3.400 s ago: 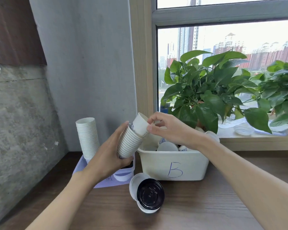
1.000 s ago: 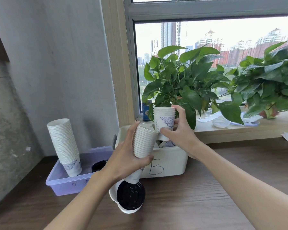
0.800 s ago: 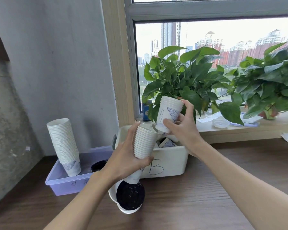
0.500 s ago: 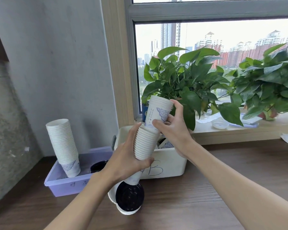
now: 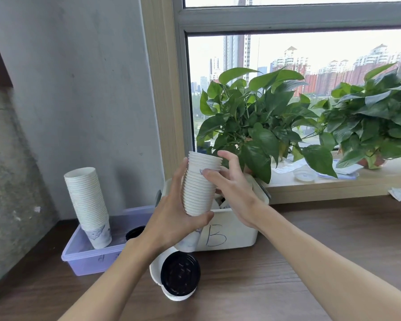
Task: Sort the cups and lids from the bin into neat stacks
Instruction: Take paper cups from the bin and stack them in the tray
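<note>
The left hand (image 5: 171,218) has its grip clenched round a stack of cups (image 5: 198,188), thumb across the lower front and fingers up the far side; the stack stands nearly upright in the air, above the front left part of the white bin (image 5: 232,232) marked B. The right hand (image 5: 232,191) meets the stack's top cups, thumb laid on their side and forefinger arched by the rim; whether that grip pinches or only touches, I cannot tell.

Hands and stack hide most of the bin's inside; only scraps of white show behind the right wrist. Leaves of a plant (image 5: 252,117) on the sill (image 5: 333,186) hang just behind the bin's back right corner; a second plant (image 5: 375,117) stands further right, with a clear lid (image 5: 303,176) between them on the sill.

Left of the bin sits a purple tray (image 5: 90,258) holding a tall stack (image 5: 87,205), leaning slightly, and a dark lid (image 5: 134,231) half hidden by the left forearm. On the bench (image 5: 276,274), just in front of the bin, a black lid (image 5: 180,274) lies on white lids (image 5: 155,269).
</note>
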`<state>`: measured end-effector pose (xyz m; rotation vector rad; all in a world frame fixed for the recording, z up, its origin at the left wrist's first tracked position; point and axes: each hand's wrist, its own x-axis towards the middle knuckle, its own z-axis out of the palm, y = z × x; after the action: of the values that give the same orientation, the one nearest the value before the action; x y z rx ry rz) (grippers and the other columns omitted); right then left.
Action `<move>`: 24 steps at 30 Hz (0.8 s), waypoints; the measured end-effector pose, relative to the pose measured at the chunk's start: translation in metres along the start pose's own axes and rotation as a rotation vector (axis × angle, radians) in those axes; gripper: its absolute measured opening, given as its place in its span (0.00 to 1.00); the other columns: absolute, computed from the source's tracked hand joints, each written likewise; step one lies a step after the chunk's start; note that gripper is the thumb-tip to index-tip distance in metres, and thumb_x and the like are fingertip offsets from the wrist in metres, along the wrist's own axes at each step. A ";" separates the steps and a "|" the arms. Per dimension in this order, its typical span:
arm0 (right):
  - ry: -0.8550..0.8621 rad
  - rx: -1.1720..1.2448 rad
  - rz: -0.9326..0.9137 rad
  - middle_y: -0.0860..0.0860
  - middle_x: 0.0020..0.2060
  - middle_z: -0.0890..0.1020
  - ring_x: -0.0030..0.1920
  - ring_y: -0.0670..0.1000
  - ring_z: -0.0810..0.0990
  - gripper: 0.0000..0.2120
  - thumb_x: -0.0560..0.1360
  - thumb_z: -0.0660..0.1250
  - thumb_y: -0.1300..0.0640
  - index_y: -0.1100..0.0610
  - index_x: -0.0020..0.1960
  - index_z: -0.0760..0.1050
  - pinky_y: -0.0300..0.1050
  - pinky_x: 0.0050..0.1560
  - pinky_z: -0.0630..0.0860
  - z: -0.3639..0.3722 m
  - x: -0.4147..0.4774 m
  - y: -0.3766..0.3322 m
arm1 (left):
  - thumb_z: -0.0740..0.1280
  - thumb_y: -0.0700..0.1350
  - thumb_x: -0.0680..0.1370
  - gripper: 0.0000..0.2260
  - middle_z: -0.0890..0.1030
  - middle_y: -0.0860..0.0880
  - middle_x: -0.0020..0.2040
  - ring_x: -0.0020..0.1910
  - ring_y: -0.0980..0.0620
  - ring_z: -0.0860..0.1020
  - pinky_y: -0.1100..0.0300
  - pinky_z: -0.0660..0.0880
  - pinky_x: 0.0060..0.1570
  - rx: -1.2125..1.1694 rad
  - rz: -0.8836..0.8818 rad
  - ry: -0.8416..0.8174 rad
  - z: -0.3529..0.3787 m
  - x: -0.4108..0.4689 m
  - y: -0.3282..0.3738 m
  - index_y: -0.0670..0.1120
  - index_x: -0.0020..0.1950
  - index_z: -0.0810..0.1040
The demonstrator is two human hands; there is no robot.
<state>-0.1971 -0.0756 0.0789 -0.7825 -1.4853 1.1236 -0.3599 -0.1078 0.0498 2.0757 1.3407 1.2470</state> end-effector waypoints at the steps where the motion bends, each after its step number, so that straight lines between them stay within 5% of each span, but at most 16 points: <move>1: -0.013 0.001 -0.001 0.52 0.60 0.77 0.60 0.49 0.77 0.29 0.76 0.69 0.51 0.45 0.71 0.58 0.45 0.55 0.73 0.001 -0.001 0.000 | 0.78 0.48 0.69 0.51 0.73 0.62 0.65 0.57 0.63 0.76 0.55 0.77 0.57 -0.006 0.006 0.006 -0.001 0.000 0.001 0.73 0.74 0.43; 7: -0.082 -0.006 -0.016 0.49 0.60 0.79 0.59 0.48 0.79 0.26 0.75 0.70 0.52 0.44 0.69 0.63 0.46 0.58 0.75 0.010 -0.004 -0.001 | 0.77 0.48 0.69 0.51 0.77 0.64 0.59 0.55 0.53 0.79 0.47 0.78 0.56 -0.011 0.026 0.027 -0.010 -0.002 0.005 0.73 0.74 0.42; 16: -0.182 -0.073 -0.038 0.50 0.57 0.80 0.51 0.50 0.83 0.28 0.74 0.72 0.58 0.46 0.68 0.63 0.50 0.53 0.81 0.039 0.002 -0.008 | 0.78 0.46 0.69 0.50 0.80 0.59 0.55 0.46 0.56 0.82 0.55 0.81 0.46 0.023 0.025 0.078 -0.046 -0.010 -0.006 0.71 0.75 0.46; 20: -0.221 -0.180 -0.080 0.52 0.54 0.80 0.49 0.54 0.84 0.38 0.68 0.77 0.61 0.45 0.68 0.59 0.57 0.53 0.80 0.070 0.021 -0.008 | 0.78 0.47 0.67 0.50 0.79 0.60 0.58 0.53 0.55 0.81 0.50 0.80 0.54 -0.003 0.022 0.108 -0.074 -0.007 -0.022 0.67 0.77 0.47; 24: -0.151 -0.265 -0.176 0.52 0.54 0.80 0.50 0.53 0.83 0.39 0.62 0.79 0.55 0.40 0.64 0.60 0.58 0.51 0.80 0.111 0.045 -0.002 | 0.78 0.41 0.70 0.44 0.76 0.64 0.61 0.61 0.60 0.78 0.56 0.77 0.59 -0.048 0.009 0.136 -0.104 -0.006 -0.042 0.59 0.76 0.55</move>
<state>-0.3146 -0.0619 0.0977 -0.7408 -1.8189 0.8798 -0.4701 -0.1082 0.0736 1.9980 1.3462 1.4323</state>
